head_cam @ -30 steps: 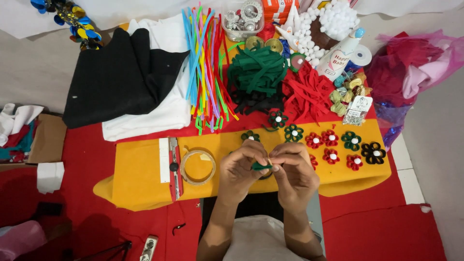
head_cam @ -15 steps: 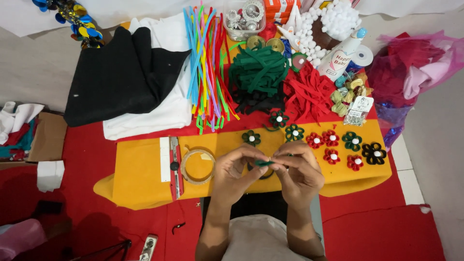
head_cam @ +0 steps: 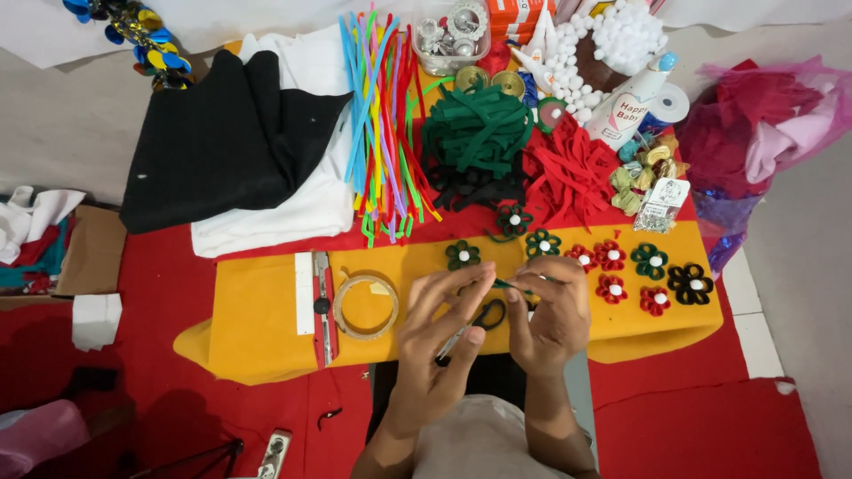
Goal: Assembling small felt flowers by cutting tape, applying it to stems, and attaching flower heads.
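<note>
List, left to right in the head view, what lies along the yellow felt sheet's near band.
Utility knife → tape roll → left hand → scissors → right hand gripping a green strip → red felt flower.

Far beyond the fingers [head_cam: 461, 288], at the table's back edge, stand orange cartons [head_cam: 517, 12]. Right of those lies a white bottle [head_cam: 632, 102] with a heart-shaped label [head_cam: 627, 113], and nearer, a small clear packet [head_cam: 661, 204] with a white card.

Yellow felt mat [head_cam: 266, 310] on red cloth [head_cam: 169, 284]; black fabric [head_cam: 222, 142] over white fabric [head_cam: 293, 204]; multicoloured pipe cleaners [head_cam: 383, 115]; green strips [head_cam: 475, 124], red strips [head_cam: 568, 173]; flowers [head_cam: 635, 270] red, green, black, white-centred.
</note>
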